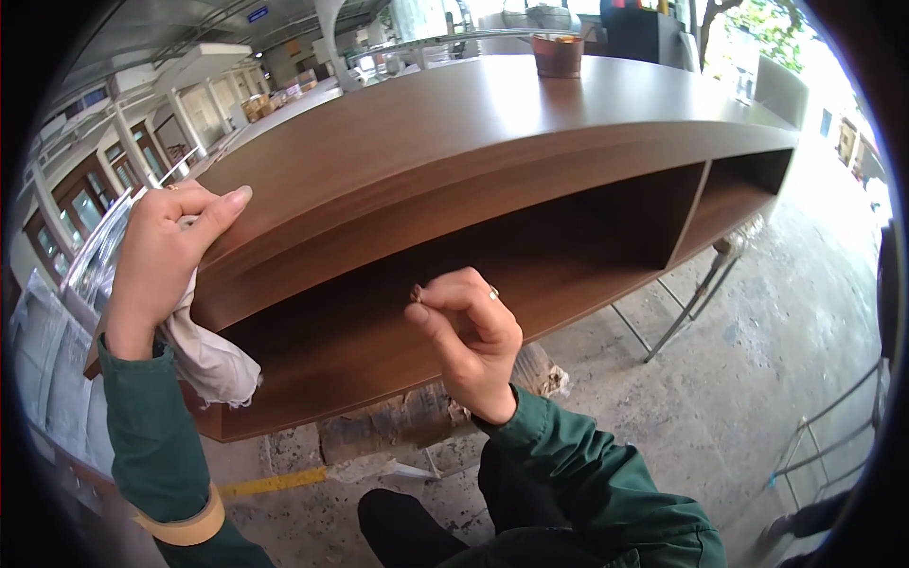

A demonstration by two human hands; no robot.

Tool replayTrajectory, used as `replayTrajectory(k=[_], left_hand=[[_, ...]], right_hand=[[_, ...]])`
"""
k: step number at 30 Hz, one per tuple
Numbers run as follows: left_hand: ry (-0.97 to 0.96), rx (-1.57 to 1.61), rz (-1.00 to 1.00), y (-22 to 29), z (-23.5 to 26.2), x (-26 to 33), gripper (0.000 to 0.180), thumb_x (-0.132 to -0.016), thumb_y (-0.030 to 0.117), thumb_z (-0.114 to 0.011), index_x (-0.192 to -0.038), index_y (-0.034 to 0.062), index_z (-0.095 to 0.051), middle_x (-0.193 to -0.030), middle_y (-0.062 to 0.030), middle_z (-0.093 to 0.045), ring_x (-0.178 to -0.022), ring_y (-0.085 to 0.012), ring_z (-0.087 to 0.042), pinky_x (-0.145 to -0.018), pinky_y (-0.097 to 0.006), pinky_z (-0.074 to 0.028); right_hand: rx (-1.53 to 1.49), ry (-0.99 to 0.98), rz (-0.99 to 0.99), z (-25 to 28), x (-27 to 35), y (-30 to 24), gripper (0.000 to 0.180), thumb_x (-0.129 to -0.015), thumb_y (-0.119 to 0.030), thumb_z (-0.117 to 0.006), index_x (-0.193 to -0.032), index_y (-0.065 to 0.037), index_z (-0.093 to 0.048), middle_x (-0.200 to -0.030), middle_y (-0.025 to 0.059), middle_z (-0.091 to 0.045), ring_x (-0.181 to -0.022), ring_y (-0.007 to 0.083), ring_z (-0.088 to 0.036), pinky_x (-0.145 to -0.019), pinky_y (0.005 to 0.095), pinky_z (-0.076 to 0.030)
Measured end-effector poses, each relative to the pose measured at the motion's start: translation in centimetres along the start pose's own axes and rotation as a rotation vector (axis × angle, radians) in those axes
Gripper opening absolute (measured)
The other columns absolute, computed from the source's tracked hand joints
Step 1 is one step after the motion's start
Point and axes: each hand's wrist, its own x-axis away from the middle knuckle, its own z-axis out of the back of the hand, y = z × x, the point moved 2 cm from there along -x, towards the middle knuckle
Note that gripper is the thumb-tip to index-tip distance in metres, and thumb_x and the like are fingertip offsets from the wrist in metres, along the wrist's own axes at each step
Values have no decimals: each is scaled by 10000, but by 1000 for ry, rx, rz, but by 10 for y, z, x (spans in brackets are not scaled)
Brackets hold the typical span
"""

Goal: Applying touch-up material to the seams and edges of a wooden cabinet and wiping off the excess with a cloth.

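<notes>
A long brown wooden cabinet point(398, 114) lies before me, its open compartments facing me. At its left end my left hand point(170, 248) is closed round a pale cloth point(214, 352), which hangs down over the cabinet's edge. My right hand point(469, 331) is held up in front of the larger compartment, thumb and forefinger pinched together. Between these fingertips is a small dark brown bit point(417, 293), too small to name. Round my left sleeve sits a roll of tan tape point(189, 523).
A brown pot point(557, 57) stands on the cabinet's far top. Below are a worn padded support point(388, 421), a yellow bar point(273, 482) and metal trestle legs point(696, 308) on the concrete floor. Plastic-wrapped pieces point(57, 350) stand at left, a metal frame point(824, 445) at right.
</notes>
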Motion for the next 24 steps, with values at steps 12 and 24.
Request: replayTrajectory(k=[12,24], left_hand=[[-227,-426,213,-32,106,78,438,-899,326,-647,-655,-35,-603,-490,-35,-300,-488,-108,-256,-464,-334,-247],[-376,-77,-121,-145,155,69,166,-826,130,-692,-848,-33,-715,-863,-129,-707,-832,-189,-664,-756,-288,-500]], right_hand=[[-152,-68,-137,2,22,-9,62,-867,31,-579,-909,-6,-552,-930,95,-532,-859,164,-485,-786,268,-387],[45,163,-78,-83,55,-7,106,-845,85,-589,-905,0,-564,-938,103,-551,-854,179,-540,-785,291,-459]])
